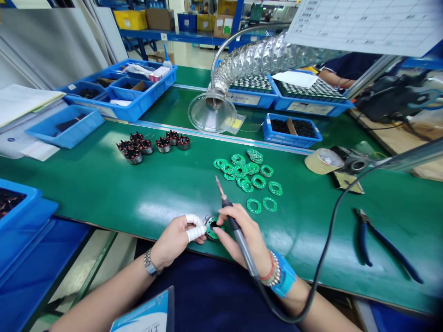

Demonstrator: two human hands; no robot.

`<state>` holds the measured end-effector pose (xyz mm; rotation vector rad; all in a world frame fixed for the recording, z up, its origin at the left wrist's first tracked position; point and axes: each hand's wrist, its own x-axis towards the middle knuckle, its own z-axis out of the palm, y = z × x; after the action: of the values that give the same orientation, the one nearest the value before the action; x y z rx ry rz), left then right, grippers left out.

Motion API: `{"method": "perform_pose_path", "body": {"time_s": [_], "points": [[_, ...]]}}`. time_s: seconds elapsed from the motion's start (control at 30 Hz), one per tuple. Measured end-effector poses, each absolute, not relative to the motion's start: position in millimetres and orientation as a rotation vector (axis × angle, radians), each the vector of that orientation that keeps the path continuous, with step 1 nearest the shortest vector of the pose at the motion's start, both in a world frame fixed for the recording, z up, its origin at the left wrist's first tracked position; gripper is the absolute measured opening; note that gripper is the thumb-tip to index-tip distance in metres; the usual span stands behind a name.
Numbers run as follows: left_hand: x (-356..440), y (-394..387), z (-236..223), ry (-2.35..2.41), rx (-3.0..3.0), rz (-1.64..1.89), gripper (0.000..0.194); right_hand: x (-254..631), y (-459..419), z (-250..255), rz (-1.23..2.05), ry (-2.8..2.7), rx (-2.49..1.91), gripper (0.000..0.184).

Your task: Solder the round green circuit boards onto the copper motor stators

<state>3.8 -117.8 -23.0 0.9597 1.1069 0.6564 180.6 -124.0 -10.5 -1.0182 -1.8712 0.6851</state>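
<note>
My left hand (180,236), with white tape round its fingers, pinches the left side of a motor stator topped by a green ring circuit board (211,228) at the table's near edge. A soldering iron (238,235) lies in my right hand (247,230), its tip pointing up and away. The thumb and a finger of that hand also reach the right side of the board. Several loose green ring boards (241,171) lie scattered beyond my hands. Farther left stand several copper-wound stators (134,154) in two groups. The stator body under the held board is mostly hidden.
A fume extraction hood (212,113) hangs over the table's middle. To the right lie blue-handled cutters (384,244), a yellowish roll (323,161) and a soldering stand (356,163). Blue bins (292,138) line the back. The iron's cord (327,249) loops over my right forearm. Someone's arm shows behind.
</note>
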Motion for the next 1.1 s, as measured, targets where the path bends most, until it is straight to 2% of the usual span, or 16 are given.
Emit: {"method": "perform_pose_path", "body": {"time_s": [0.1,0.23,0.4,0.57,1.1], "points": [[4.4,-118.1,-21.5,1.124,0.948,0.658,0.019,195.6,-130.8,-1.2,0.626,-1.877,-0.997,0.023],[3.6,-117.5,-19.5,1.127,0.942,0.659,0.018,212.8,-138.7,8.8,0.664,-1.914,-0.906,0.035],[3.5,-116.1,-17.7,1.124,0.967,0.644,0.015,220.2,-141.4,9.4,0.859,-1.807,-0.959,0.022],[3.2,-116.3,-16.6,1.130,0.966,0.637,0.015,219.0,-140.0,5.0,0.964,-1.764,-0.990,0.020],[2.7,-117.6,-18.2,1.142,0.954,0.644,0.016,217.0,-140.0,5.4,0.962,-1.749,-1.020,0.019]]}}
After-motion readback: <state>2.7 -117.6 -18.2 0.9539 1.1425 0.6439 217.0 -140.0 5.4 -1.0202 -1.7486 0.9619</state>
